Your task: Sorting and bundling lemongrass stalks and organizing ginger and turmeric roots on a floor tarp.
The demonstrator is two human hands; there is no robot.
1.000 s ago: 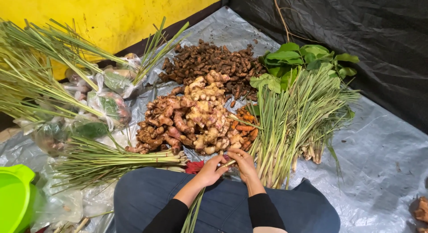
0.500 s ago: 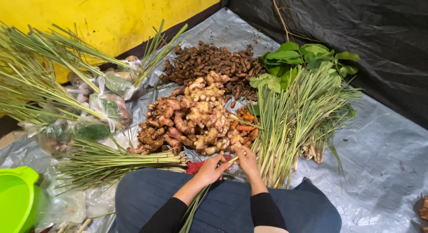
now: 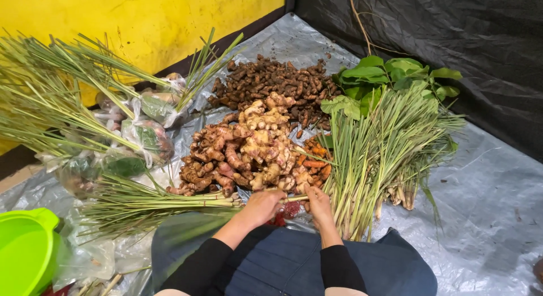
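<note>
At the far left a bright green plastic basin (image 3: 22, 248) sits on the grey tarp (image 3: 486, 217), partly cut off by the edge of view. Beside it lie long lemongrass stalks (image 3: 51, 103), fanned out against the yellow wall (image 3: 141, 18), with clear plastic bags of produce (image 3: 144, 132) tucked under them. A smaller lemongrass bundle (image 3: 147, 202) lies flat, its cut ends pointing toward the person's left hand (image 3: 262, 207).

That hand rests palm down at the near edge of the ginger pile (image 3: 243, 149), fingers curled around a thin pale stalk (image 3: 295, 198) that runs across to the right hand (image 3: 318, 205). The stalk sits between the two hands, touching both. The left hand looks closed on it, though the fingers are hidden beneath the palm, so I can't be sure how tight the hold is. The right hand pinches the other end, fingers bent and nearly closed.

Behind the ginger lies a heap of darker small roots (image 3: 271, 81), and a few orange turmeric pieces (image 3: 314, 157) show just beside the right hand. Further right stands a thick lemongrass sheaf (image 3: 379, 154), with broad green leaves (image 3: 396, 75) at its top, near the black sheeting (image 3: 452, 30). The person's dark blue lap (image 3: 294, 267) fills the bottom.
</note>
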